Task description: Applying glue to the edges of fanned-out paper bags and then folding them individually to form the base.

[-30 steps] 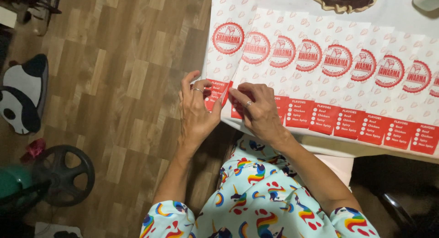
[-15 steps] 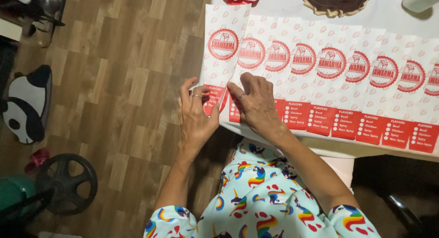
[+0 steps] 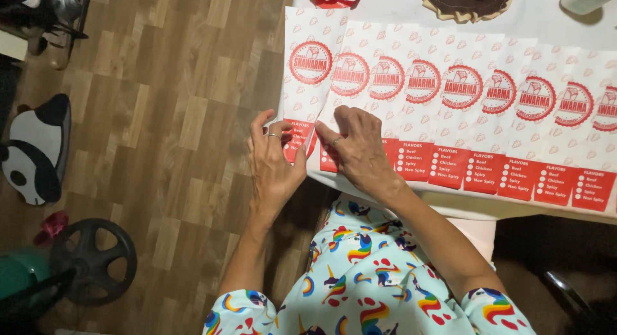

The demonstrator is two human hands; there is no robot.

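Right now both hands sit at the near-left end of the row of paper sleeves (image 3: 450,110), which lie overlapped like shingles along the counter (image 3: 546,20) edge. Left hand (image 3: 273,168) pinches the red bottom flap of the end sleeve (image 3: 307,71) between thumb and fingers; that sleeve hangs partly past the counter edge over the wood floor (image 3: 160,116). Right hand (image 3: 360,148) lies flat, fingertips pressing the next sleeve's (image 3: 344,84) bottom edge, gripping nothing.

Risks, as I judge them:
- End sleeve has little counter under it; if the pinch slips, it probably drops to the floor.
- Pulling it sideways could drag the overlapped neighbours and skew the row, unless the right hand holds them down.
- Thin paper pinched at one corner may crease or tear.

Versus half a second back: the hands are in nearly the same spots, left fingers curled slightly tighter on the flap. The row hasn't shifted; the view has just drifted a little.
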